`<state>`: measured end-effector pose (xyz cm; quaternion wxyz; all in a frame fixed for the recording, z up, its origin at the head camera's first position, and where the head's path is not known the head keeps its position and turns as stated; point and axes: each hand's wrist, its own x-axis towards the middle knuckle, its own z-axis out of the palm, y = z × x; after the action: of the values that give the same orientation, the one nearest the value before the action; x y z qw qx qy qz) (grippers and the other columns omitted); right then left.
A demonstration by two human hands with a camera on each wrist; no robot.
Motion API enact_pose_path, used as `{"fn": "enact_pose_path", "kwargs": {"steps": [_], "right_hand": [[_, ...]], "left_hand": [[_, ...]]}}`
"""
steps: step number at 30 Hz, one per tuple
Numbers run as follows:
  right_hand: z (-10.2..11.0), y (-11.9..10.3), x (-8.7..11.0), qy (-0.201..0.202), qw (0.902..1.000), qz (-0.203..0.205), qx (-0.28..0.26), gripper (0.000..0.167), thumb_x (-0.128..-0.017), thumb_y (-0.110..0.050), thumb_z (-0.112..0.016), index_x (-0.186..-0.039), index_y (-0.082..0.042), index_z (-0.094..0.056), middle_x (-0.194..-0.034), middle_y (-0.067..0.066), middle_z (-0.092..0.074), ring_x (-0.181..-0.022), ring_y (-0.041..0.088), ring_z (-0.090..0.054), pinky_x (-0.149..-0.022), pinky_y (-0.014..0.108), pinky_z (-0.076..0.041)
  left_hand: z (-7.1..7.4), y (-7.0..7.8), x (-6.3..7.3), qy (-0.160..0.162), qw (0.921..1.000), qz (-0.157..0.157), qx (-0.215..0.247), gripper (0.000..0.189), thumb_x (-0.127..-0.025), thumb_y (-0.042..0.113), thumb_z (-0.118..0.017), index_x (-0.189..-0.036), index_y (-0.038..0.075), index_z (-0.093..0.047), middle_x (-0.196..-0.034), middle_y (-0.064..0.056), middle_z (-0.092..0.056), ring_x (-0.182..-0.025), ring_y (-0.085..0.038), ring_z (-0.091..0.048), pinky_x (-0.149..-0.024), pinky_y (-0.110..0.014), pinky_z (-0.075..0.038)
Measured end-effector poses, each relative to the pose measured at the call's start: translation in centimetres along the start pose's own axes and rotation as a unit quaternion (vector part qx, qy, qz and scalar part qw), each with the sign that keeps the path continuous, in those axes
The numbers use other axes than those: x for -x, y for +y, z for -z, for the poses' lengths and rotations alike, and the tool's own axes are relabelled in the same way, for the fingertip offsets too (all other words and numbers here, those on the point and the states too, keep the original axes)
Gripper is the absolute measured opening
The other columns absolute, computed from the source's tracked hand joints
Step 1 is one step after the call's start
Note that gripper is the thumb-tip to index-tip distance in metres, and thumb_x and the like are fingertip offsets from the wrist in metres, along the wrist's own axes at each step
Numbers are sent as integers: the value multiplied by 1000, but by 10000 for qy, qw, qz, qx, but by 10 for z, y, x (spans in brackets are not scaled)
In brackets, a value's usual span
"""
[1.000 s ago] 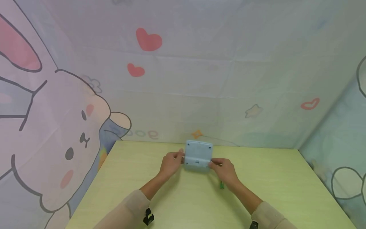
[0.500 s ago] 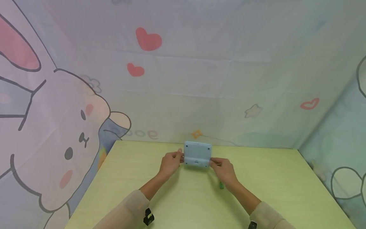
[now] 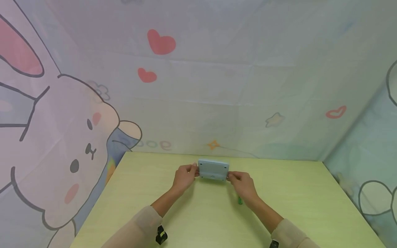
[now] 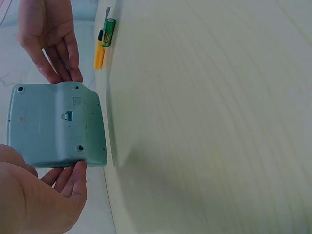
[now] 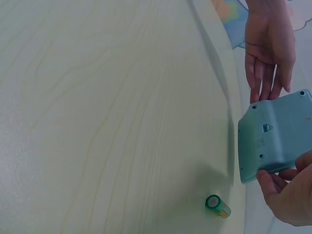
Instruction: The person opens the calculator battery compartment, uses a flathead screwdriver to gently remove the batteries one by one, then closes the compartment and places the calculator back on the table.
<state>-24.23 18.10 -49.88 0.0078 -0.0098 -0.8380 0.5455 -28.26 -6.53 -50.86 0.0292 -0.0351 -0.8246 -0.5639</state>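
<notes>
A light-blue calculator is held tilted over the far part of the table, its underside toward the head camera. That underside shows corner screw holes and a small battery cover with a latch. My left hand grips the left edge between thumb and fingers. On the opposite edge, my right hand pinches the lower right corner. The calculator's front faces away and is hidden.
A green battery lies on the table below my right hand. Beside it is a screwdriver with a yellow handle. A cartoon-printed cloth hangs behind the table's far edge.
The calculator has tipped, its upper edge sinking so that the underside looks shorter in the head view. Both hands keep their grip and have hardly moved.
</notes>
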Motion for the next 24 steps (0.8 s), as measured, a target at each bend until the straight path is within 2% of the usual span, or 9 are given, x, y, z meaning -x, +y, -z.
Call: {"fn": "enact_pose_path", "kwargs": {"steps": [8, 13, 20, 24], "right_hand": [[-1, 2, 0, -69, 9999, 17, -108, 36, -110, -18, -55, -134, 5, -69, -126, 21, -74, -122, 46, -68, -109, 66, -45], [-3, 3, -1, -2, 9998, 52, -169, 35, -110, -16, -54, -135, 5, -68, -126, 23, -73, -120, 46, -69, -108, 64, -47], [-6, 3, -1, 78, 9997, 124, -184, 36, -112, -18, -54, -133, 6, -69, -123, 23, -74, -118, 47, -69, -107, 61, -49], [-7, 4, 0, 122, 9995, 190, -205, 35, -111, -18, -55, -133, 6, -69, -125, 24, -73, -118, 47, -69, -106, 60, -50]], "left_hand": [[0, -1, 0, -151, 9995, 133, 255, 43, -113, 30, -53, -123, -5, -75, -118, -18, -77, -106, -29, -77, -84, -38, -63], [0, -1, 0, -186, 9988, 257, 379, 44, -113, 30, -53, -126, -7, -73, -119, -18, -77, -108, -29, -76, -86, -38, -62], [2, 5, 4, -159, 9973, 444, 564, 48, -113, 31, -52, -129, -11, -69, -119, -23, -76, -111, -40, -74, -95, -44, -60], [2, 8, 4, -199, 9960, 511, 707, 49, -114, 31, -52, -132, -12, -66, -122, -24, -74, -115, -42, -72, -98, -45, -59]]}}
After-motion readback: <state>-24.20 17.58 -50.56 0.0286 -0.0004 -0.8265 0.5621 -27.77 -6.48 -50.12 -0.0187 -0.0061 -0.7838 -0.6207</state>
